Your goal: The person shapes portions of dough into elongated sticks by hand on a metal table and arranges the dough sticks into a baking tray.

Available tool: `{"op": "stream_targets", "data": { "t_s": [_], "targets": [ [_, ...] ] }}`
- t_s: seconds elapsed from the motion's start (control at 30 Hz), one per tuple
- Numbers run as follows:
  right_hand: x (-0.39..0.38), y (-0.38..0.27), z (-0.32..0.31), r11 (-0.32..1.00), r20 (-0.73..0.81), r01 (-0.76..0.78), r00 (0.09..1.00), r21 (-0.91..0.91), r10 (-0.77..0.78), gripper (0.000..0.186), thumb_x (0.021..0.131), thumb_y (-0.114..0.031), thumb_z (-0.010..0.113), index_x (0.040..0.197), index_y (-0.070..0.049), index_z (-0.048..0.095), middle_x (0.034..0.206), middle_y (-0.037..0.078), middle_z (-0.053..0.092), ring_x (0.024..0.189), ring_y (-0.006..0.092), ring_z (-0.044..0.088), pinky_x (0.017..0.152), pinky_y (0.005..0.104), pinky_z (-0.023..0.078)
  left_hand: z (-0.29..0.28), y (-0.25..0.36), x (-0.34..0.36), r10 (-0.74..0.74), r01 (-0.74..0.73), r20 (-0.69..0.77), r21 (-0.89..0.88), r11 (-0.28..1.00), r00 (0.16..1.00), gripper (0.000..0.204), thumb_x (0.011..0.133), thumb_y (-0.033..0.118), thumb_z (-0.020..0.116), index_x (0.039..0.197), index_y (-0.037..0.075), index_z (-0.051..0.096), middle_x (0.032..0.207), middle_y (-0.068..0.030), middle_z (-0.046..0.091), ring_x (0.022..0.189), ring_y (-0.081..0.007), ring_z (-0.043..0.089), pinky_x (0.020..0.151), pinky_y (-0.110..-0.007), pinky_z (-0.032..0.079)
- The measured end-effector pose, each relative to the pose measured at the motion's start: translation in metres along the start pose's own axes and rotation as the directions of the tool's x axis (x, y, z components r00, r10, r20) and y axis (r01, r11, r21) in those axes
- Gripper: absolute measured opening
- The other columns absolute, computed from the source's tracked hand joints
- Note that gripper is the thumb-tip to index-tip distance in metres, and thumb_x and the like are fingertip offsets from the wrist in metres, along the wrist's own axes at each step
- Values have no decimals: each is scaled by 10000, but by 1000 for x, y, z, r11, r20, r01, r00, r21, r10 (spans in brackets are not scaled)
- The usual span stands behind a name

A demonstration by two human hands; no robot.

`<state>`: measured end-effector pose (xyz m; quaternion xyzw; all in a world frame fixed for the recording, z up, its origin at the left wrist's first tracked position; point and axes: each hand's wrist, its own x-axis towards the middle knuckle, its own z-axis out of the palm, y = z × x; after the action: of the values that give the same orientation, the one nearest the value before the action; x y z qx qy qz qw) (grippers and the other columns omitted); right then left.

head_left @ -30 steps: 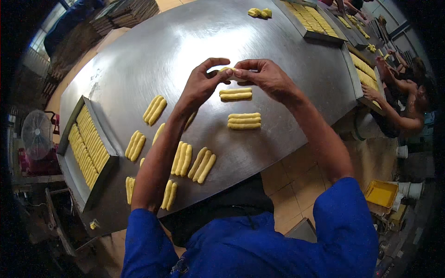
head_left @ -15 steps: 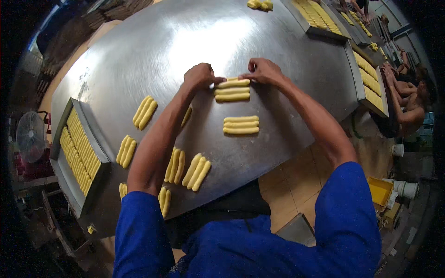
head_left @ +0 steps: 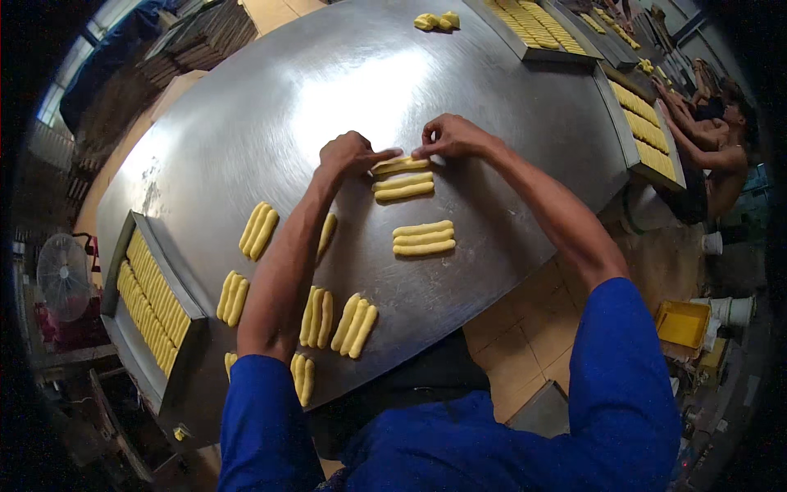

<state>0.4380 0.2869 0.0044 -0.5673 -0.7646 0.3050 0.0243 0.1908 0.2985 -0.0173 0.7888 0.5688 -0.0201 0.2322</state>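
Big shiny steel desk [head_left: 508, 148] in what looks like a cluttered workshop, tiled floor [head_left: 520, 361] down around 5 o'clock. There's a fan [head_left: 65, 277] at 9, a yellow crate [head_left: 682, 325] between 3 and 4, and a co-worker [head_left: 725, 160] over toward 3, next to the trays.

The action's up at 12 o'clock. A pale yellow dough stick [head_left: 402, 165] lies crosswise there with both hands at it. Left hand [head_left: 352, 153], toward 11, has most fingers curled in and a digit stretched along the dough's far side. Right hand [head_left: 452, 138], at 1, is half curled with its fingertips bunched close together by the dough's right end. Can't tell if either one actually has a pinch on it — the grip is too small to make out.

Just on the 6 o'clock side of that stick is a pair of dough sticks [head_left: 403, 186] side by side, then a neat trio [head_left: 423, 239] nearer the body. More bundles [head_left: 354, 325] are scattered from 7 round to 9, some partly behind the left forearm [head_left: 283, 266]. Loaded trays sit at the edges: one [head_left: 131, 340] between 8 and 9, another [head_left: 561, 56] at 1, another [head_left: 616, 123] at 2. Plus a few dough lumps [head_left: 437, 21] way out at 12.
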Motion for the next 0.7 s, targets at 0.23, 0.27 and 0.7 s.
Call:
{"op": "stream_targets", "data": {
  "t_s": [0.23, 0.27, 0.7],
  "targets": [
    [-1, 3, -1, 995, -52, -65, 996, 76, 69, 524, 771, -601, 781, 892, -96, 710, 776, 96, 687, 750, 255, 653, 677, 413, 488, 0, 7, -4, 3, -6, -91, -34, 999, 996, 743, 638, 818, 733, 748, 84, 769, 682, -94, 709, 667, -264, 699, 658, -403, 545],
    [-1, 3, 0, 995, -60, -65, 996, 77, 70, 524, 771, -601, 781, 892, -96, 710, 776, 96, 687, 750, 255, 653, 677, 413, 488, -3, 11, -1, -14, 14, -44, -9, 1000, 999, 776, 661, 835, 702, 763, 68, 763, 697, -93, 708, 660, -257, 686, 652, -398, 552],
    [-7, 6, 21, 998, -319, 7, 947, -56, -24, 555, 779, -669, 733, 835, -118, 689, 703, 50, 657, 699, 227, 640, 671, 398, 497, 0, 9, -6, -10, 32, -215, 97, 995, 977, 797, 685, 826, 686, 669, 30, 717, 634, -124, 685, 613, -277, 690, 588, -403, 539]
  ]
}}
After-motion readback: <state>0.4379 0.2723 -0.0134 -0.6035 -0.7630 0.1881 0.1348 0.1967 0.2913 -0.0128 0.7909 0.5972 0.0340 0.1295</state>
